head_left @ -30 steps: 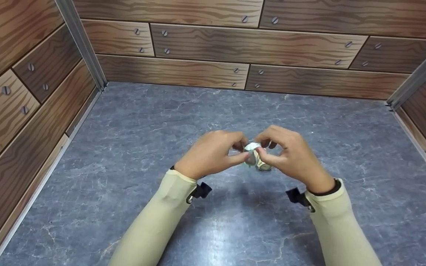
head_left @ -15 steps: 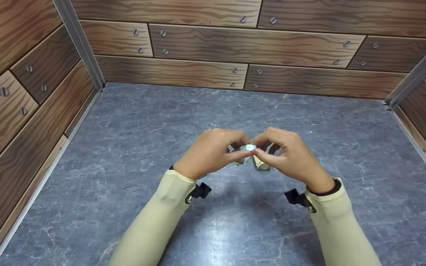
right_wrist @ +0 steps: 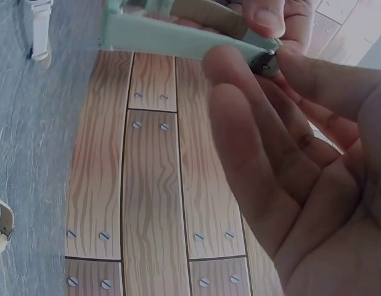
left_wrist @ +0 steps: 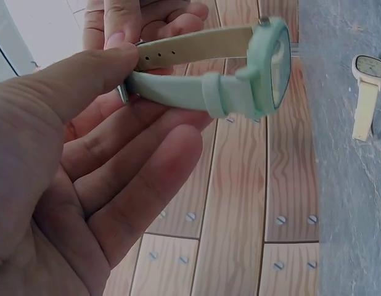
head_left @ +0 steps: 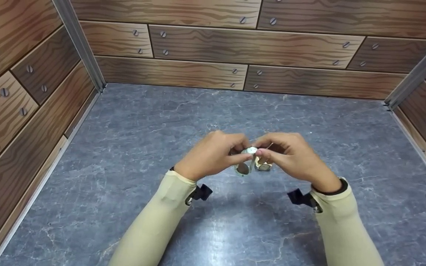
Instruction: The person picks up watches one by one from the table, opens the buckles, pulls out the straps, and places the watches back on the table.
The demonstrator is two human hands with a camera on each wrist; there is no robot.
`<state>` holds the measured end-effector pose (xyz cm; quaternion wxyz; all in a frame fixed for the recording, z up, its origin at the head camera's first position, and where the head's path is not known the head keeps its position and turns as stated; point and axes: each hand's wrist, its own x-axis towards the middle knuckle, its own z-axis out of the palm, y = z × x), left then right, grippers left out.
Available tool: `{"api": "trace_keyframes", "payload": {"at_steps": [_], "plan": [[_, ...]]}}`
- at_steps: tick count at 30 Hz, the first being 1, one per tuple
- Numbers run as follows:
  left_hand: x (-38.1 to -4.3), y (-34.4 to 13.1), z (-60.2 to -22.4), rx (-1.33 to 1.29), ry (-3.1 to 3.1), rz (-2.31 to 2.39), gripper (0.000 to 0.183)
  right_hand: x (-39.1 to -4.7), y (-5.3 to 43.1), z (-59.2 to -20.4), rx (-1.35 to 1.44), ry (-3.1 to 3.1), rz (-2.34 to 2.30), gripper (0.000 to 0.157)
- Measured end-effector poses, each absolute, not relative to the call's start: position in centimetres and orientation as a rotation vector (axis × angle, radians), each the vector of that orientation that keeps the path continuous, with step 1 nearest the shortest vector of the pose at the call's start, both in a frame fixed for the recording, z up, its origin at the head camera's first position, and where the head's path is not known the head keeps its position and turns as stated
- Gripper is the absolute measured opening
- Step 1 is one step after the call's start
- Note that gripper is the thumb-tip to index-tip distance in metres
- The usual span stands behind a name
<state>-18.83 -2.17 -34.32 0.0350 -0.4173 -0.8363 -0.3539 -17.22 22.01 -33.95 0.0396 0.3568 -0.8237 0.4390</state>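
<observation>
My left hand (head_left: 213, 154) and right hand (head_left: 294, 158) meet at the middle of the table, both pinching a mint-green wristwatch (left_wrist: 267, 74) above the surface. Its strap is bent into a loop, with the case at the far end from my fingers in the left wrist view. Near the metal buckle (right_wrist: 264, 60), right thumb and fingertips grip the strap's end. The left thumb and index finger pinch the strap beside it, hiding part of the fastening. Several punched holes show along the strap's inner side. A cream wristwatch (head_left: 263, 166) sits on the table just beyond the held watch.
The grey marbled table (head_left: 142, 118) is bordered by wood-patterned walls (head_left: 198, 44) at the back and sides. In the right wrist view, a white strap (right_wrist: 40, 28) and a curved cream strap (right_wrist: 2, 231) appear at the left edge.
The mint-green watch has shifted in my fingers, and its round case now hangs lower beneath them. My right hand has dropped slightly and moved a little right. The cream watch stays put.
</observation>
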Motion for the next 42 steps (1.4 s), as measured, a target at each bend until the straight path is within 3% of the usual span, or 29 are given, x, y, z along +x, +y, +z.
{"api": "trace_keyframes", "payload": {"at_steps": [15,20,23,27,30,42], "plan": [[-19.1,-2.2,-34.8,-1.338,-2.544,-1.161,0.013,-17.2,22.1,-33.9,1.118,-2.491,1.441,0.008],[-19.3,-2.6,-34.8,-1.264,-2.581,-1.137,0.013,-17.2,22.1,-33.9,1.034,-2.287,1.484,0.019],[-19.3,-2.7,-34.7,-1.24,-2.601,-1.095,0.016,-17.1,22.2,-33.8,1.001,-2.295,1.335,0.017],[-19.0,-2.4,-34.5,-1.273,-2.612,-1.086,0.022,-17.0,21.9,-33.8,1.04,-2.392,1.058,0.027],[-18.9,-2.1,-34.5,-1.303,-2.616,-1.07,0.023,-16.9,21.6,-33.9,1.092,-2.421,0.975,0.018],[-19.0,-1.1,-35.3,-1.312,-2.636,-0.956,0.022,-16.4,21.2,-34.1,1.063,-2.476,0.551,0.009]]}}
